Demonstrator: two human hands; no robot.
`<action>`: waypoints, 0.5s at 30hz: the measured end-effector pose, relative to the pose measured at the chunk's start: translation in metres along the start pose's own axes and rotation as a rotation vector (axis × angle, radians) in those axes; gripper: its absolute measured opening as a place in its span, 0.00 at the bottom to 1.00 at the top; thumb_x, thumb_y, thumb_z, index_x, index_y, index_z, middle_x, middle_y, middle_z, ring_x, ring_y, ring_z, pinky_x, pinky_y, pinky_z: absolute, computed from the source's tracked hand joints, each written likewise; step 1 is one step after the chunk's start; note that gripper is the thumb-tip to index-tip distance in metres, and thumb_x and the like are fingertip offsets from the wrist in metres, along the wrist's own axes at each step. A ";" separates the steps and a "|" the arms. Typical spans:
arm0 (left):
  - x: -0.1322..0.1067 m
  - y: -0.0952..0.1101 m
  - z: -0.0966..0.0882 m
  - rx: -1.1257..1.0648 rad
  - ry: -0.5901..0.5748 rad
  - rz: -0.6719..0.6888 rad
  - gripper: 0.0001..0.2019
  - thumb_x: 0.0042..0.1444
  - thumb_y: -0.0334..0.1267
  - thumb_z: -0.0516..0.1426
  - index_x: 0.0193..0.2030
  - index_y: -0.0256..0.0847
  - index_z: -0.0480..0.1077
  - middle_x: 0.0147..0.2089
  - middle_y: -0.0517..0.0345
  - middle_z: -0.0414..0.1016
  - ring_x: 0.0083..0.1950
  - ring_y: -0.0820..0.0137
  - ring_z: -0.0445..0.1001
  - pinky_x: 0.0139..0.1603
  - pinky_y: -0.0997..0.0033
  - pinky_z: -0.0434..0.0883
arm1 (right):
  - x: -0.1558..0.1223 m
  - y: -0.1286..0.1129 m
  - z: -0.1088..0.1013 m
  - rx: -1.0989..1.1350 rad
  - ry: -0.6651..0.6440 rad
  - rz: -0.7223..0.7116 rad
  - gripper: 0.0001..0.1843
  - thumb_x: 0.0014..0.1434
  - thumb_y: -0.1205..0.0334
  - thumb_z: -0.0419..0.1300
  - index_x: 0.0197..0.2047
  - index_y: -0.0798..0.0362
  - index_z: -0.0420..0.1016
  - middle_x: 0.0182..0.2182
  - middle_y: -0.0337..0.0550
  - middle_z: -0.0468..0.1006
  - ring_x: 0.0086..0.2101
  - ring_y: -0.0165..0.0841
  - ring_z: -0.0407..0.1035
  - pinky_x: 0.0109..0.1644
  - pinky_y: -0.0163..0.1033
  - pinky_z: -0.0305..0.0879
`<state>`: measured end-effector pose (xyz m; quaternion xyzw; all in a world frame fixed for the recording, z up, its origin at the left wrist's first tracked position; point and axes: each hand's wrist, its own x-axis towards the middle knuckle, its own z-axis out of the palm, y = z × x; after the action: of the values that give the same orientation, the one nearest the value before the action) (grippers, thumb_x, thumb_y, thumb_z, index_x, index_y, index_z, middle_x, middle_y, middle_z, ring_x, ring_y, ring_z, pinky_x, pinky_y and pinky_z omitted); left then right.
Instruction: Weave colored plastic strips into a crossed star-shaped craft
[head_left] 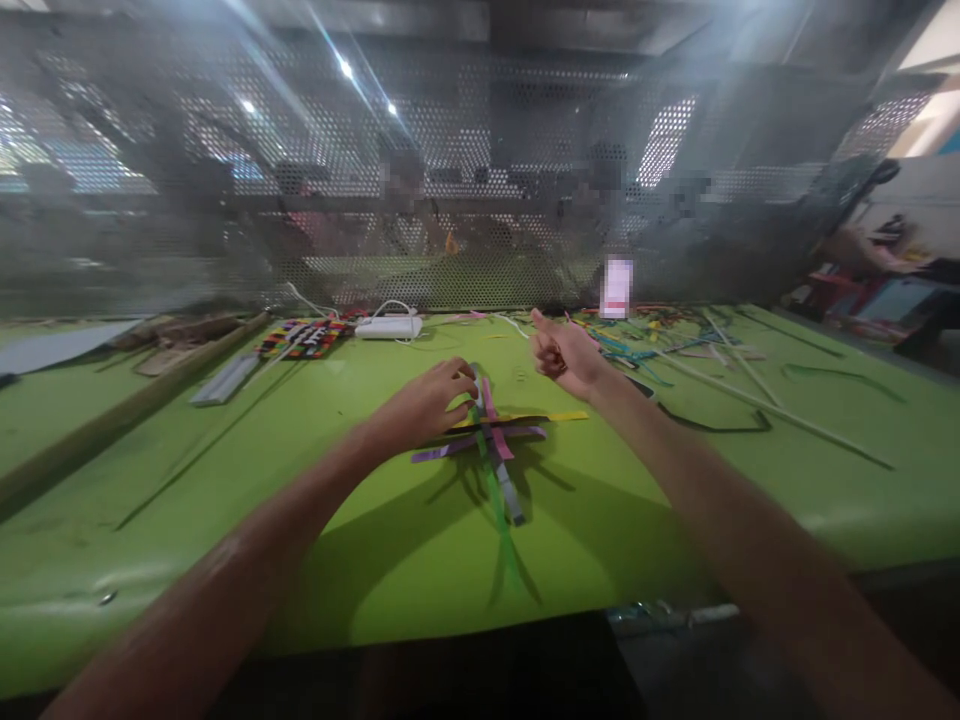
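A small crossed weave of flat strips lies on the green tabletop point(360, 400) in front of me. Its green strip point(493, 490) and grey strip point(513, 500) run toward me, along with a pink strip point(499, 440). A yellow strip point(566, 416) and a purple strip point(431, 455) cross them sideways. My left hand point(439, 400) is at the weave's far left side, thumb and curled fingertips closed at the upper ends of the strips. To the right, above the table and apart from the weave, my right hand point(566, 355) is closed; what its fingers hold, if anything, is hidden.
A white power strip point(388, 327) and a colourful woven piece point(311, 338) stand at the back left, near a long wooden bar point(135, 410). Loose coloured strips point(637, 340) and thin sticks point(795, 410) lie at the right. A perforated metal screen point(487, 220) rises behind.
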<state>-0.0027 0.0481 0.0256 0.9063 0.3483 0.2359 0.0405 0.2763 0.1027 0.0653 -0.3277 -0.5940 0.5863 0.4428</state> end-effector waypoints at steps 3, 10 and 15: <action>0.001 0.002 0.000 0.014 -0.013 -0.002 0.11 0.74 0.34 0.56 0.52 0.40 0.81 0.59 0.43 0.78 0.61 0.54 0.81 0.67 0.49 0.80 | 0.002 0.000 -0.002 0.050 0.059 0.048 0.44 0.70 0.28 0.69 0.25 0.46 0.46 0.19 0.29 0.48 0.20 0.27 0.40 0.24 0.39 0.40; 0.001 0.008 0.002 0.021 0.003 0.028 0.11 0.73 0.31 0.57 0.53 0.40 0.81 0.60 0.42 0.79 0.62 0.53 0.81 0.67 0.47 0.81 | 0.004 -0.002 0.004 0.134 0.087 0.037 0.42 0.70 0.28 0.70 0.28 0.46 0.47 0.19 0.28 0.48 0.20 0.27 0.40 0.23 0.38 0.42; 0.001 0.020 0.006 0.017 0.085 0.100 0.11 0.76 0.33 0.57 0.58 0.41 0.79 0.60 0.44 0.81 0.62 0.55 0.81 0.64 0.51 0.82 | 0.003 -0.005 0.011 0.150 0.120 0.060 0.41 0.71 0.28 0.68 0.29 0.45 0.47 0.18 0.28 0.49 0.19 0.27 0.40 0.22 0.38 0.42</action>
<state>0.0130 0.0340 0.0259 0.9121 0.3057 0.2730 0.0062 0.2656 0.1005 0.0712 -0.3456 -0.5108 0.6214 0.4833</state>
